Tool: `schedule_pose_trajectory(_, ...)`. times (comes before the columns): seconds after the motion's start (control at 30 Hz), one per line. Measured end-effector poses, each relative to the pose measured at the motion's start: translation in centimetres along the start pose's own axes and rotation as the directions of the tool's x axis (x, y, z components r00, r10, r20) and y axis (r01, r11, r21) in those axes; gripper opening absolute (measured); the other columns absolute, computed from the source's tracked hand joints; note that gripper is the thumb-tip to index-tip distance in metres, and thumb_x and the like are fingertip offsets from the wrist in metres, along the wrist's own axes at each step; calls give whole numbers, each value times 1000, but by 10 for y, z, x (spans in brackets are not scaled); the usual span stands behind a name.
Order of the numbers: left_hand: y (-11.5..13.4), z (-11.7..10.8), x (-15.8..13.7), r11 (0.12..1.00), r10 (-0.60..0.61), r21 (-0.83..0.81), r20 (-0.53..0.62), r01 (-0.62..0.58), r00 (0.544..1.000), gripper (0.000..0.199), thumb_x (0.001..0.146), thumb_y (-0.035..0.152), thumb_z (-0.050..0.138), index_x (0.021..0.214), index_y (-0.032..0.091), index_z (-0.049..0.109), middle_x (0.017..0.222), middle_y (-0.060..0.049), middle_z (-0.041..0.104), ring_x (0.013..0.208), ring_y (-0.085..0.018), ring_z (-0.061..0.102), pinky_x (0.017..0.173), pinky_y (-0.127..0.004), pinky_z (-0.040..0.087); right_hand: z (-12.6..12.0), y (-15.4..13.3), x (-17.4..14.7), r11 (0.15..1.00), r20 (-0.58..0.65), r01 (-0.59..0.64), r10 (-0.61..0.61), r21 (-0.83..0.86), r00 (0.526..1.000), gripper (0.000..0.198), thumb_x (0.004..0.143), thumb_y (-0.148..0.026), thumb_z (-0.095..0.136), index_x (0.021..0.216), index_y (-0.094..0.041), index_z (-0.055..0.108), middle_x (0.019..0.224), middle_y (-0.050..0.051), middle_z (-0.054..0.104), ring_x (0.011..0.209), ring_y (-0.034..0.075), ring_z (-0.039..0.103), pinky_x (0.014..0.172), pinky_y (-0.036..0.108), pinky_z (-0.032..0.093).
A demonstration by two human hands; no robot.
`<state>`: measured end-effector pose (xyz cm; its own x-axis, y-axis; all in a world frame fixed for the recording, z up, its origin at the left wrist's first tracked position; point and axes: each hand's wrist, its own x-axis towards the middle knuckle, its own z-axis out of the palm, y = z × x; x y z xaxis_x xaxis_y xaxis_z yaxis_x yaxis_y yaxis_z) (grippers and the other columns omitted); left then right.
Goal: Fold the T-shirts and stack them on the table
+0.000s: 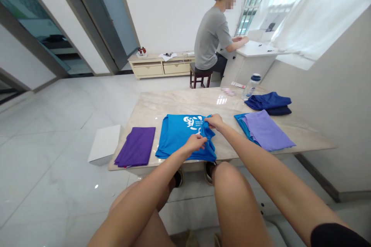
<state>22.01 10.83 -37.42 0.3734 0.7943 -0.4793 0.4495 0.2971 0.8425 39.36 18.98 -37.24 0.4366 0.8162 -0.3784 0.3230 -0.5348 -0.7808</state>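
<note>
A bright blue T-shirt (176, 133) with white printed characters lies partly folded on the marble-look table (174, 102). Its right edge is bunched and wavy. My right hand (214, 121) is closed, pinching the shirt's upper right edge. Lower down, my left hand (196, 143) has its fingers pressed together at the cloth near the same edge; its fingertips are only partly visible. A folded purple garment (137, 146) lies to the left of the shirt. On the right rests a folded lavender garment (268, 129), partly over a teal garment (242, 123).
Dark blue folded clothes (269, 102) and a clear water bottle (251, 87) stand at the table's far right. A white box (104, 143) sits on the floor at left. Beyond, a person (213, 34) sits on a stool (199, 76) at a white desk (255, 50).
</note>
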Motion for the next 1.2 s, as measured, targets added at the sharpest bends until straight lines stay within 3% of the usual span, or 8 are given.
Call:
schedule_pose_trajectory(0.27,-62,-115,-26,971,-192,-169,-126,170,973,33,105,39,51,93,16,70,103,-14,84,90,-21,80,68,-24,56,93,-50,-31,993,389,92,-55,-76,920,25,94,-37,82,93,-13,77,69,12,78,64,25,78,56,27,62)
schedule_pose_trajectory(0.53,-96,-119,-9,960,-260,-152,-178,235,949,50,109,55,48,94,13,70,94,-17,83,79,-22,80,60,-25,52,91,-5,-44,892,532,245,-6,-379,847,30,82,-33,97,75,-14,75,63,9,73,67,26,78,55,27,61)
schedule_pose_trajectory(0.6,-97,-116,-2,971,-234,-93,-202,219,951,50,107,57,54,89,14,70,89,-16,82,75,-22,78,57,-25,48,95,-4,-55,917,656,256,9,-307,754,25,82,-29,96,77,-14,76,72,8,78,75,24,80,63,25,63)
schedule_pose_trajectory(0.73,-100,-114,4,981,-168,52,-238,186,956,44,103,52,64,76,16,66,68,-9,72,69,-23,74,56,-26,42,94,-16,-73,971,938,114,168,-211,304,33,77,-25,98,103,-12,82,102,13,85,98,26,83,81,30,67)
schedule_pose_trajectory(0.77,-101,-114,5,980,-151,87,-251,178,956,39,100,46,68,75,17,65,65,-7,70,69,-23,73,57,-27,42,92,-19,-73,968,945,101,194,-228,264,35,79,-27,97,106,-12,82,105,15,85,99,27,83,82,31,67)
schedule_pose_trajectory(0.8,-101,-113,4,978,-130,121,-270,167,954,33,98,41,71,75,18,65,64,-6,69,72,-23,73,60,-27,43,91,-22,-70,962,924,120,195,-246,330,31,81,-29,96,103,-12,82,103,15,85,97,27,83,81,31,67)
schedule_pose_trajectory(0.93,-95,-101,-4,969,-5,229,-367,95,930,15,96,33,72,90,19,68,91,-7,77,97,-25,73,75,-28,47,98,-32,-47,898,491,288,-96,-332,866,22,93,-32,85,81,-16,77,90,15,83,98,30,82,75,26,62)
schedule_pose_trajectory(1.2,-73,-66,-38,831,285,548,-262,-100,922,19,104,29,60,122,23,64,109,-12,81,108,-32,77,88,-35,49,152,-34,-23,834,240,274,-175,-480,955,61,77,-48,96,121,-11,73,131,28,75,135,43,69,100,40,60)
